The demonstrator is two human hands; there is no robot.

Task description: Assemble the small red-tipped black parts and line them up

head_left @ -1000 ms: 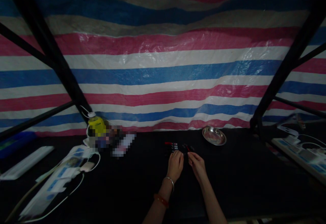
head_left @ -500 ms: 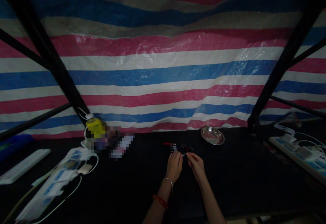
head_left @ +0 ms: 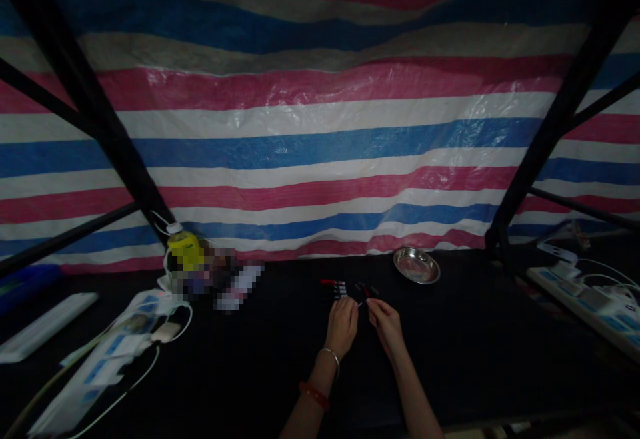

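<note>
On a dark black table (head_left: 475, 359), my left hand (head_left: 343, 327) and my right hand (head_left: 385, 324) are close together with fingers curled, pinching a small thin part (head_left: 361, 303) between them; it is too small and dim to name. Just beyond the fingertips lies a row of small black pieces with red tips (head_left: 334, 286), and another small dark red-tipped piece (head_left: 367, 289) sits beside them. A silver bracelet and a red bangle ring my left wrist.
A round metal dish (head_left: 417, 265) sits behind and right of my hands. At left are a yellow-labelled bottle (head_left: 184, 250), white power strips and cables (head_left: 115, 352). More power strips (head_left: 590, 302) lie at right. Black frame posts (head_left: 540, 152) and a striped tarp stand behind.
The view shifts slightly; both hands stay together in nearly the same spot, working the small part between their fingertips.
</note>
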